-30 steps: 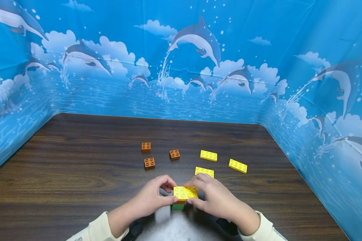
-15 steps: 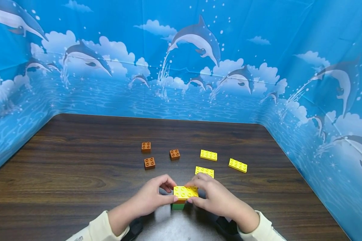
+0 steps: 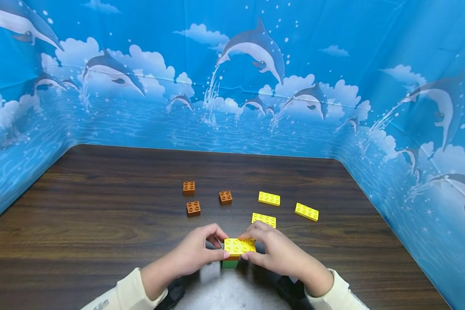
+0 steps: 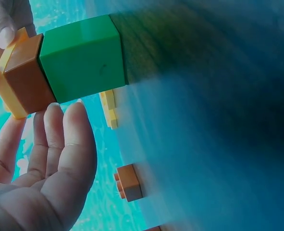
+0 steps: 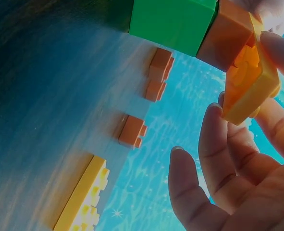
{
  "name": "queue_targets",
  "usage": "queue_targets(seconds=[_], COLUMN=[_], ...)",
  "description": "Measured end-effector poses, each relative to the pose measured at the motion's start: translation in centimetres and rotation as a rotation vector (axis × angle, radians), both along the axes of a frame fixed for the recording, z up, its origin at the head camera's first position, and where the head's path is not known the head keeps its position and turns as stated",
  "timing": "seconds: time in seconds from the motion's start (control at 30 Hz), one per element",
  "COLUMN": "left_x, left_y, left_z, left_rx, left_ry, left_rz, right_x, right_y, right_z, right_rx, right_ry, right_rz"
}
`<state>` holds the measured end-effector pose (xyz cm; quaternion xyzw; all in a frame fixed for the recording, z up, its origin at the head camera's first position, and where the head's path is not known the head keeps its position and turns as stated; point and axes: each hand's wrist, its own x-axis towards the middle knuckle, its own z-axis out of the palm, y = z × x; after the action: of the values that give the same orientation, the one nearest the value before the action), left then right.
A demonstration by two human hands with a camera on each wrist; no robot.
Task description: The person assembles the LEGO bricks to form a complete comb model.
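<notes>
Both left hand (image 3: 196,252) and right hand (image 3: 274,249) pinch the topmost yellow eight-stud plate (image 3: 237,247): likely light, stiff, best held by its long edges.

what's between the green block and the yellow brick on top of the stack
One brown brick, above the green block and under the yellow brick; both wrist views show it.

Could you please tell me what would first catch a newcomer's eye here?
Probably the blue dolphin backdrop behind the dark table. Then, near the front, the left hand and right hand hold a yellow plate atop a brown block and green block; loose brown bricks and yellow bricks lie beyond.
</notes>
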<state>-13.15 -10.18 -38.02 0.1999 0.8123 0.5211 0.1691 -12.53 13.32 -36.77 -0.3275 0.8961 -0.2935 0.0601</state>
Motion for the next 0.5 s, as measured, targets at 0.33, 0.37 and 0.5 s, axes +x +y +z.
queue_targets(seconds=[0.33,0.37,0.5], left_x=[0.2,0.24,0.35], left_y=[0.01,0.01,0.07], left_z=[0.12,0.12,0.09], left_rx=[-0.003,-0.004,-0.013], left_ry=[0.014,0.019,0.055], left_rz=[-0.012,-0.013,-0.011], right_x=[-0.03,-0.04,-0.07], right_y=[-0.01,-0.04,-0.09], right_z=[-0.04,-0.03,-0.01], right_rx=[-0.016,-0.015,-0.01], right_ry=[-0.027,-0.027,-0.03], right_rz=[0.0,0.001,0.003])
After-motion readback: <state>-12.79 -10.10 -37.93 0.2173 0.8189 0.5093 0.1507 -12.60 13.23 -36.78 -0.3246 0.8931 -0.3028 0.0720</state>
